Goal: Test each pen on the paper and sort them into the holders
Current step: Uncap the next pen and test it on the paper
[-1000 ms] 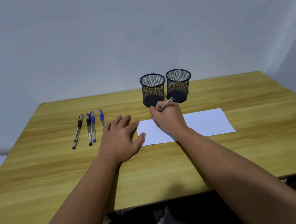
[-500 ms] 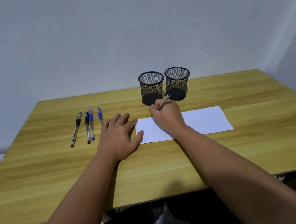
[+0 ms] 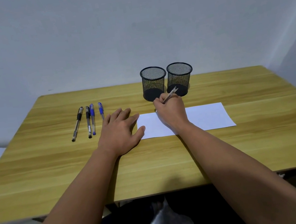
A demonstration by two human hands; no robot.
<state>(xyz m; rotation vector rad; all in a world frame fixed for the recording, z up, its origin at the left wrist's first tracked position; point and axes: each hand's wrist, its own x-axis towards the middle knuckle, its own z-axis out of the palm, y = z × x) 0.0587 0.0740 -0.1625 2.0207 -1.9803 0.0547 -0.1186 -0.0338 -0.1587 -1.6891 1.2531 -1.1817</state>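
Hands on paper [image 3: 208, 117]: left [image 3: 121, 130] flat, right [image 3: 171, 112] apparently mid-stroke with pen [image 3: 170, 94].

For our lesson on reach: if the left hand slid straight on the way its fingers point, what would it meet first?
Probably the left holder: the left hand points up and right, past the paper's corner. Depth is uncertain.

One cam only, on your head, wide-angle, looking fwd and down across the table [image 3: 170, 158] toward the wall. Your forearms run up from the bottom edge; both hands sit mid-frame, fairly near. Table's far edge lies beyond them. No 2nd view to overlap.
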